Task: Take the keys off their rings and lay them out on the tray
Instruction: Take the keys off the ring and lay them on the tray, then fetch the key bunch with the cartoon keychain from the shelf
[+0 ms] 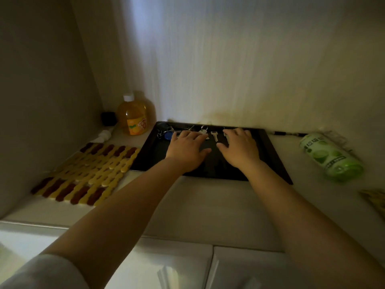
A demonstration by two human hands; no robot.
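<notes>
While the black tray [268,151] is sitting hard against the back wall, we are seeing bare bench in front of it and a patterned mat [87,174] just beside its left edge. An orange bottle [136,115] is standing near the tray's far left corner, and a green can [331,157] is lying to its right. We are reaching both arms forward: the left hand [187,149] and right hand [239,147] are lying palm down, fingers spread, gripping nothing. A loose key [214,136] is lying between them; ringed keys [168,132] are bunching at the tray's far left
</notes>
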